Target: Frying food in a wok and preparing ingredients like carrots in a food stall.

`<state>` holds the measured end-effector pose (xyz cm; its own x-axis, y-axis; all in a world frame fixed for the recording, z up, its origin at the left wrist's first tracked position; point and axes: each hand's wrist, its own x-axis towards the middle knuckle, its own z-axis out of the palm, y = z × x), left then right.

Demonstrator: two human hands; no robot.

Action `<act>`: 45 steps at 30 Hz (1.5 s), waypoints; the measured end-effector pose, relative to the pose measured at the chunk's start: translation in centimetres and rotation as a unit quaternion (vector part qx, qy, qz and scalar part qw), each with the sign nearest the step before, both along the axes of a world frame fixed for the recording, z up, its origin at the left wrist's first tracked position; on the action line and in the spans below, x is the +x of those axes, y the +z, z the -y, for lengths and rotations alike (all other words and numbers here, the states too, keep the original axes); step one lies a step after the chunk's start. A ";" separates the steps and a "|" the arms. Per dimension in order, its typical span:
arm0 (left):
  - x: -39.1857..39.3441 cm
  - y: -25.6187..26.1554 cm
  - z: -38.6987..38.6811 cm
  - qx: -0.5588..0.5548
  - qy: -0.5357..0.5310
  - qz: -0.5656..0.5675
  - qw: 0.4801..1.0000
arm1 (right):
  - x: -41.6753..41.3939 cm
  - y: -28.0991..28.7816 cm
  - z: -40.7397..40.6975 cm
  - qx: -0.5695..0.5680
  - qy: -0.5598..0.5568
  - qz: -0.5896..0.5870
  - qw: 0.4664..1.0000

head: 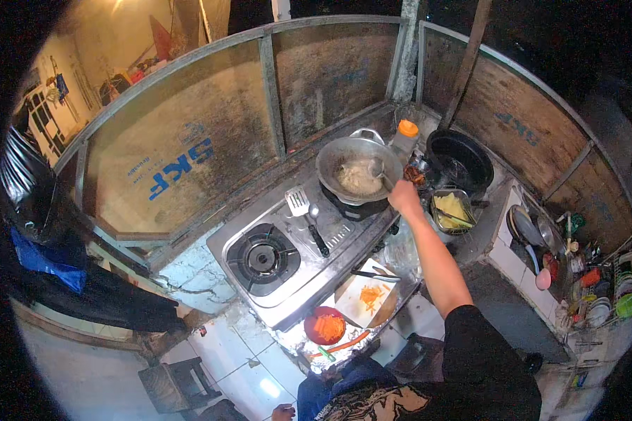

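Note:
My right hand [404, 197] grips the handle of a metal ladle [377, 168], whose bowl rests in the pale, bubbling contents [358, 176] of a metal wok [331, 160]. The wok sits on the right burner of a two-burner gas stove [260, 301]. My left hand [283, 412] hangs low at the bottom edge, partly cut off, beside my leg. On the stove between the burners lie a slotted spatula [298, 204] and a spoon [314, 211]. Nearer me, shredded carrot [371, 298] and a knife [374, 275] lie on a white board [352, 308].
A red bowl [316, 318] of carrot strips stands by a whole carrot [350, 343] and a green-handled tool [326, 353]. Right of the wok are an orange-lidded jar [406, 134], a black basin [458, 137] and a container of yellow pieces [451, 209]. A wooden stool [163, 384] stands lower left.

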<state>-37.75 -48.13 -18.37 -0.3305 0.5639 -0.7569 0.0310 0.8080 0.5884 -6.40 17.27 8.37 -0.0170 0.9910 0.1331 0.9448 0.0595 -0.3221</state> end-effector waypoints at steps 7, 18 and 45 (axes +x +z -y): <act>-1.5 -3.5 4.6 0.019 0.069 0.107 0.992 | -2.6 0.9 0.1 -0.015 0.000 -0.019 1.000; -0.8 -0.4 1.4 0.051 0.032 0.062 0.996 | -0.6 0.5 0.9 0.011 -0.016 -0.005 1.000; -2.8 0.4 2.9 -0.019 -0.034 -0.009 0.999 | 0.3 1.1 1.6 -0.034 -0.068 0.017 0.997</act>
<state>-40.53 -51.05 -17.97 -0.3059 0.5564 -0.7725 0.0966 0.8254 0.5562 -6.14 15.69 9.52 0.1147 0.9911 0.0677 0.9529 -0.0905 -0.2895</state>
